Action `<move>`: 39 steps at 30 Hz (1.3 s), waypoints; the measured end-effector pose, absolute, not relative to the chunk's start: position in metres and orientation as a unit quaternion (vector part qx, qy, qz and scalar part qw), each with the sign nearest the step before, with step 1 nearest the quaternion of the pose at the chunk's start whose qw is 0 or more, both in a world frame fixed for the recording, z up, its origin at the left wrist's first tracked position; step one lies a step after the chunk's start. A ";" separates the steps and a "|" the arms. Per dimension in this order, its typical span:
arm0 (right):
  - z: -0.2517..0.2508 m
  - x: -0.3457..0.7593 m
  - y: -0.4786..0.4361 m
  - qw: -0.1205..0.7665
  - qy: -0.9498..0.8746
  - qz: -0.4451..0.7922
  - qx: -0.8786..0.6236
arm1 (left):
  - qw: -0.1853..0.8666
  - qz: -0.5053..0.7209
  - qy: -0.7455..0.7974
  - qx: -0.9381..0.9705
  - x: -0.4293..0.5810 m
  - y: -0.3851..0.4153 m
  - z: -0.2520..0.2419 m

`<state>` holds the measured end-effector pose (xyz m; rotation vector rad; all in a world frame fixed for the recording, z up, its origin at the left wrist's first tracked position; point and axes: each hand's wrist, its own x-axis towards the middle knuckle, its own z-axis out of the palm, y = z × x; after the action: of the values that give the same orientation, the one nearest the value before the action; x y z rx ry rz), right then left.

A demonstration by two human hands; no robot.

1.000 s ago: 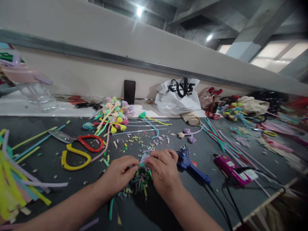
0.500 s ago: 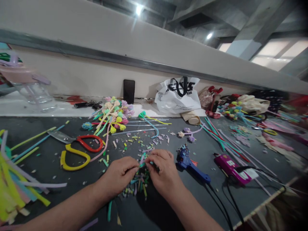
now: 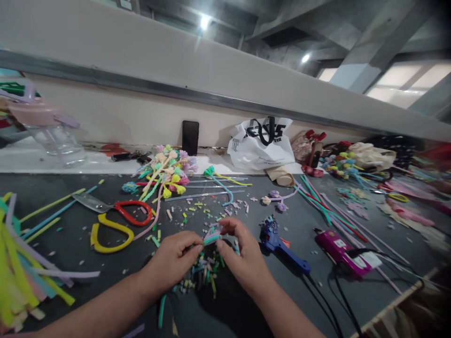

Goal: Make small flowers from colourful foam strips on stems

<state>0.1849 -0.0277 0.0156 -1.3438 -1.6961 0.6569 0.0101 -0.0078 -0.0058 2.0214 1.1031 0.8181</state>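
My left hand (image 3: pixel 174 257) is closed, pinching one end of a short teal chenille stem piece (image 3: pixel 211 240) between thumb and finger. Just to its right, my right hand (image 3: pixel 244 256) has its thumb and fingers apart around the piece's other end; whether the thumb touches it I cannot tell. A lilac strip (image 3: pixel 213 230) shows right behind the teal piece. Under both hands lies a heap of small cut stem bits (image 3: pixel 206 270), partly covered by the fingers.
Scissors (image 3: pixel 133 213) with red and yellow handles lie left, beside a bundle of coloured stems (image 3: pixel 17 272). A blue glue gun (image 3: pixel 282 244) and a magenta box (image 3: pixel 345 253) with cables lie right. Fuzzy flowers (image 3: pixel 169 169), a phone (image 3: pixel 190 137) and a white bag (image 3: pixel 260 145) are behind.
My right fingers have spread from a pinch, and more of the teal piece shows between the hands. My left hand keeps its pinch. The whole view has shifted slightly.
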 end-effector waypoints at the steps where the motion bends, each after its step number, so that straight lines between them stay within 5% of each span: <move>1: 0.015 0.184 -0.028 0.424 -0.667 0.299 -0.535 | 0.341 0.317 0.420 0.779 0.010 -0.008 -0.006; 17: 0.008 0.184 -0.025 0.429 -0.513 0.587 -0.456 | 0.341 0.336 0.338 0.810 0.008 -0.010 -0.010; 39: 0.016 0.178 -0.034 0.368 -0.669 0.398 -0.509 | 0.434 0.272 0.413 0.753 0.014 -0.010 0.000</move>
<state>0.1782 -0.0343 0.0156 -1.3074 -1.7165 1.0211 0.0136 -0.0097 0.0000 1.8768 1.0277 0.6784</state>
